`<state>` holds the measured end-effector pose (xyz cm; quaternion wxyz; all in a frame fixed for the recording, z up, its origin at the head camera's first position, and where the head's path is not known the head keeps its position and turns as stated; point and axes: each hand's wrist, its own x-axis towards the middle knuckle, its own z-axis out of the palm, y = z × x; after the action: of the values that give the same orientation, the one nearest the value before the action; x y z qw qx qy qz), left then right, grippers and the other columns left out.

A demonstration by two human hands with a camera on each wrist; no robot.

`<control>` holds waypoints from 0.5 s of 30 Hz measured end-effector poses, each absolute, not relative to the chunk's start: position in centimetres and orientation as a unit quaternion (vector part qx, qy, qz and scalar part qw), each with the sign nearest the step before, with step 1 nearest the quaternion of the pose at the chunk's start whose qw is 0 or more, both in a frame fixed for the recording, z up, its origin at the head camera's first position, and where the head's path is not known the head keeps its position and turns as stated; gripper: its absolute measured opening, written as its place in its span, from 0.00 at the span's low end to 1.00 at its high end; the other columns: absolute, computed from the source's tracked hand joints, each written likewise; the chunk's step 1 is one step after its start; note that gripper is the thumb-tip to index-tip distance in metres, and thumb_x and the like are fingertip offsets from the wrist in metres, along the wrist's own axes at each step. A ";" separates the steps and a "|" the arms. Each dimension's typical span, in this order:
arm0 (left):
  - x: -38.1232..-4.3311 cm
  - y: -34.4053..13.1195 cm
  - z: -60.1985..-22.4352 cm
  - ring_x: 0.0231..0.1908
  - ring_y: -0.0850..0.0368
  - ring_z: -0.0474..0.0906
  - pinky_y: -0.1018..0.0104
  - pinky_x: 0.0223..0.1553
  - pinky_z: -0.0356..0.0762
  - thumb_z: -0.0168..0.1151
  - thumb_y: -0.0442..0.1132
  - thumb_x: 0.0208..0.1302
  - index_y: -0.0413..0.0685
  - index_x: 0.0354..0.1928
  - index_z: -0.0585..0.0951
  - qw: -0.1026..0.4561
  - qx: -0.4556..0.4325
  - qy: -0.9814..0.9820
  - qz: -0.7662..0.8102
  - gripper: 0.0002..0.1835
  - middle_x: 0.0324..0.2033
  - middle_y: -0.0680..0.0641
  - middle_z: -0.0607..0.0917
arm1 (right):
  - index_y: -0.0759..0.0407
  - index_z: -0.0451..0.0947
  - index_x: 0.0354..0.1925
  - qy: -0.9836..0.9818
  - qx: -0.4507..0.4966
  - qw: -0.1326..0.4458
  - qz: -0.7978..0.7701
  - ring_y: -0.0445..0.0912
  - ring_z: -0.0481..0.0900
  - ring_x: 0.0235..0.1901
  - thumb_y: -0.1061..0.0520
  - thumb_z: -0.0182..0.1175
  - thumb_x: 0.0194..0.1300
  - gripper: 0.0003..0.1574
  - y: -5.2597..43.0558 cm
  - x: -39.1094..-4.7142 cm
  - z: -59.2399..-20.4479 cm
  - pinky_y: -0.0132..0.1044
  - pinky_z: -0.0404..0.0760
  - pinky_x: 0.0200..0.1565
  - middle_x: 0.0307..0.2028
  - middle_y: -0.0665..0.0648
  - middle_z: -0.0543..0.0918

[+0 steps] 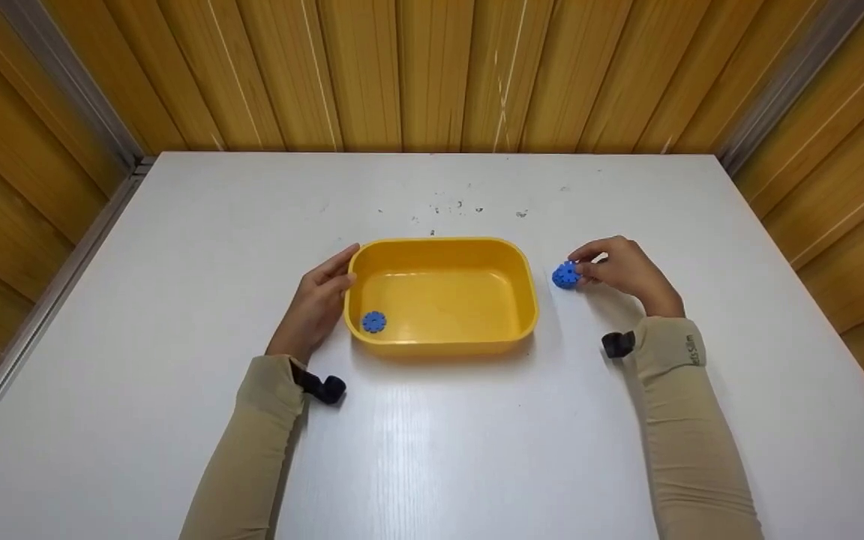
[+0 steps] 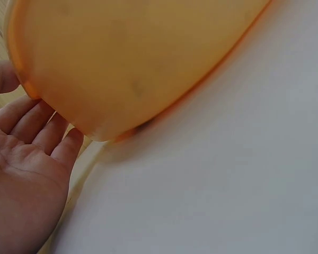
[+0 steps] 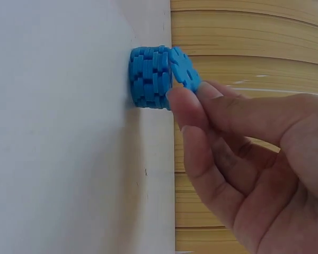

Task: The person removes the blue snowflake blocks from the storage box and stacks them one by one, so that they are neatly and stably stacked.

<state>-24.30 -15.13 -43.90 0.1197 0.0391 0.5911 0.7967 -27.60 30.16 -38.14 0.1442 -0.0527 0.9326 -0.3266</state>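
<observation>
My left hand (image 1: 319, 304) rests against the left side of a yellow plastic tub (image 1: 439, 348). Its thumb touches the rim, and in the left wrist view the fairly straight fingers (image 2: 47, 127) meet the outer wall, with their tips partly hidden. Inside the tub, in the near left corner, lies a blue notched disc (image 1: 374, 322). To the right of the tub, my right hand (image 1: 623, 271) pinches another blue notched disc (image 3: 184, 69) between thumb and forefinger. That disc is tilted at the top of a stack of similar blue discs (image 3: 149, 78) standing on the table.
Beneath everything is a white table (image 1: 432, 450), with small dark marks (image 1: 458, 206) beyond the tub. Wood-patterned panels (image 1: 432, 75) stand along the back and both sides. Each wrist carries a black camera mount (image 1: 325, 388).
</observation>
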 end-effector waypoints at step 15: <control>-24.3 -15.2 -43.9 0.80 0.56 0.55 0.63 0.79 0.57 0.50 0.29 0.75 0.43 0.79 0.60 0.122 0.038 0.575 0.808 0.32 0.80 0.46 0.60 | 0.68 0.81 0.59 0.930 -0.059 0.145 -0.332 0.51 0.84 0.45 0.57 0.60 0.74 0.21 30.3 -27.5 -38.3 0.17 0.77 0.40 0.56 0.70 0.82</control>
<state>-24.31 -15.18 -43.86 0.1217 0.0377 0.5751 0.8081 -27.52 30.29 -38.32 0.1449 -0.0588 0.9303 -0.3317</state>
